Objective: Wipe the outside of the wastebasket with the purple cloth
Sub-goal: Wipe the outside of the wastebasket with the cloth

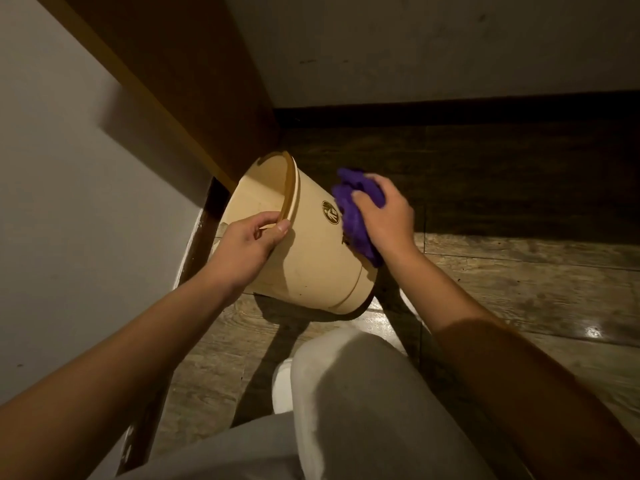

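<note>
Looking down from your head view, your left hand (247,245) has its grip pinched on the tilted wastebasket's (308,258) rim, mouth far-left, base near-right on the floor (519,271). Your right hand (386,216), nearer the sidewall, presses the bunched purple cloth (353,216) there.

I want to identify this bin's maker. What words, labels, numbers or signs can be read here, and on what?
No readable words or numbers.
One round dark emblem is printed on the side of the cream wastebasket, beside the purple cloth; its pale figure is too small to make out.
</note>
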A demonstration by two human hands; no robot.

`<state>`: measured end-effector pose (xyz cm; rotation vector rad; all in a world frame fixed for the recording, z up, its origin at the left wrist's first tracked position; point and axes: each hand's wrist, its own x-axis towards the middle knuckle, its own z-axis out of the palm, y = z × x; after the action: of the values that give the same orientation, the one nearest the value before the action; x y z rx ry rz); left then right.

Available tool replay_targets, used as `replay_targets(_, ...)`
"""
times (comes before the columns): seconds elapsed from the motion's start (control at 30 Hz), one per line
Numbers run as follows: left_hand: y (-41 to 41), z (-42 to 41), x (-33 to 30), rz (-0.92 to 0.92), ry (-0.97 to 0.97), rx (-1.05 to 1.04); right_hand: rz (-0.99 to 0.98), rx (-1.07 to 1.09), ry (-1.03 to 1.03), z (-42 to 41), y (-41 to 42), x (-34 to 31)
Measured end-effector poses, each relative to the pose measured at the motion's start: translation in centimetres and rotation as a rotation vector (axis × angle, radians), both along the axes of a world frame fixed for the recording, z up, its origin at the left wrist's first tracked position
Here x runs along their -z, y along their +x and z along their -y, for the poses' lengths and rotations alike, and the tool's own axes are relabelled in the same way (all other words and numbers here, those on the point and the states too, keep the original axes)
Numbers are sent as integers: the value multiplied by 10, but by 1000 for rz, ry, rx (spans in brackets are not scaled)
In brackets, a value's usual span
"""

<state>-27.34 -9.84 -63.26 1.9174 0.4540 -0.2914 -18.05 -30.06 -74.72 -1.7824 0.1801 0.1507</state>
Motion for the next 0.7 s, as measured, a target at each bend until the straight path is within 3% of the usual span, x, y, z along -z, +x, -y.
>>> replay_targets(0.07, 0, -2, 0, 8, 31, 14, 76, -135, -46, -22, -7, -4)
replay_targets(0.17, -3, -12, -2, 21, 55, -23, 113, -156, -354, -36, -29, 26)
replay_targets(0.33, -8, -25, 3, 49, 75, -39, -352, -85, -520, 13, -29, 77)
replay_targets(0.4, -6, -27, 7, 66, 87, -54, -405, -81, -539, 32, -29, 83)
replay_targets(0.5, -3, -32, 15, 96, 270, -54, -339, 10, -472, 41, -27, 73)
replay_targets(0.6, -5, -31, 21, 74, 446, -69, -228, 76, -344, 33, -18, 43)
replay_targets(0.7, -4, -29, 22, 116, 422, -103, -57, 59, -221, 14, -16, 2)
